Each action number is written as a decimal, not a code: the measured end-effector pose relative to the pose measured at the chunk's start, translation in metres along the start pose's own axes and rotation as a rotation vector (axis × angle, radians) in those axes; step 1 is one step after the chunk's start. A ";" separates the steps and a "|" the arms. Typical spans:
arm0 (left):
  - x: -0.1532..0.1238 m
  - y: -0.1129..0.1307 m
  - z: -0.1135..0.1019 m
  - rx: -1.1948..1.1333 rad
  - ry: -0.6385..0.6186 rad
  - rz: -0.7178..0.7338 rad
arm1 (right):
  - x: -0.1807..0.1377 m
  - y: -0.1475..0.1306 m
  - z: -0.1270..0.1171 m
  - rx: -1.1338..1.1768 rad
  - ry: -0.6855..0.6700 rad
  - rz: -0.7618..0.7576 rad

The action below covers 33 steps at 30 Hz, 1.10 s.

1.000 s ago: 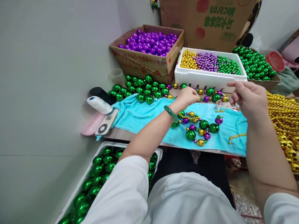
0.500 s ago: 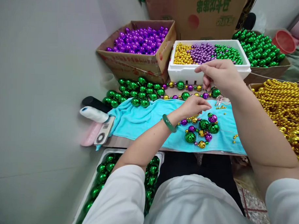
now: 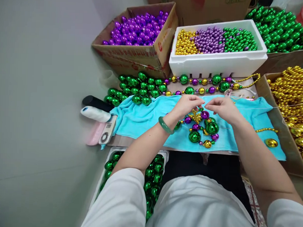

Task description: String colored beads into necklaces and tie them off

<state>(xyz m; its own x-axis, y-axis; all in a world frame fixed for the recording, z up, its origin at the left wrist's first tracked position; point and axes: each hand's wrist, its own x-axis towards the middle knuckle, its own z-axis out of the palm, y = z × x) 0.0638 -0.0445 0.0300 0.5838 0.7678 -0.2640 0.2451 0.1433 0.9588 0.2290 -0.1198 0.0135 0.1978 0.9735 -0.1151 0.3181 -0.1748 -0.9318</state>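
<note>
Head view (the only one here): the left hand and the right hand meet over a turquoise terry towel spread along the table edge. Each hand has its thumb and forefinger nipped together, and the two pinches almost touch. What they nip is too fine to make out. Directly beneath them on the towel lies the looped strand of shiny green, purple and gold balls, its purple ball just under the fingertips. A green bangle circles the left wrist.

Behind the towel sits a loose heap of green metallic balls. Beside it a second long strand of mixed beads runs along the front of a white foam box, which holds small gold, purple and green beads in three patches. To its left stands a cardboard box of purple balls. To its right are a cardboard box of green balls and a carton of gold bead strings.

A white thread spool and a black spool lie at the towel's left end. A white tray of green balls sits below the table, and a single gold ball rests near the towel's right corner.
</note>
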 end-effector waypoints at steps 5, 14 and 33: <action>-0.003 -0.003 0.001 0.073 -0.046 0.041 | -0.011 -0.001 0.004 0.038 0.118 -0.039; 0.000 0.030 -0.007 0.308 -0.272 -0.041 | -0.028 -0.010 -0.010 0.548 0.116 0.094; -0.008 0.026 -0.002 0.078 -0.264 0.024 | -0.018 0.031 0.031 0.253 0.189 -0.186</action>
<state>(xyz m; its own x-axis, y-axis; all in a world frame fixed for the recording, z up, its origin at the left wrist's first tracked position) 0.0636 -0.0461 0.0571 0.7695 0.5792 -0.2690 0.2816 0.0704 0.9570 0.2070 -0.1380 -0.0241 0.3333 0.9367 0.1075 0.1300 0.0673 -0.9892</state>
